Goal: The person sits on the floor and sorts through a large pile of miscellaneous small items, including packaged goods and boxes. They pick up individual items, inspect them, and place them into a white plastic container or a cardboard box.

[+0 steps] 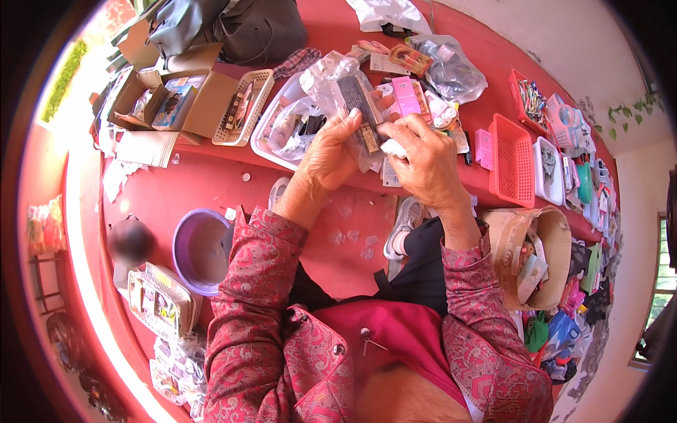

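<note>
My left hand point(330, 152) is wrapped round a long dark box point(358, 106) with printed sides, held tilted in front of me. Around the box is a clear plastic bag point(326, 79), which bunches up beyond my fingers. My right hand point(431, 161) is closed, pinching a small white wad point(393, 148) like tissue or cloth against the near end of the box. Below both hands, partly covered by them, a white tray point(265, 138) holds several bagged items. A pink box point(405, 96) lies just past my right fingers.
On the red ledge are an open cardboard box point(204, 120), a cream basket point(264, 88), a red basket point(510, 187) and a white tray point(548, 194). A purple basin point(179, 243) stands at the lower left. By my right leg is a cardboard carton point(502, 243).
</note>
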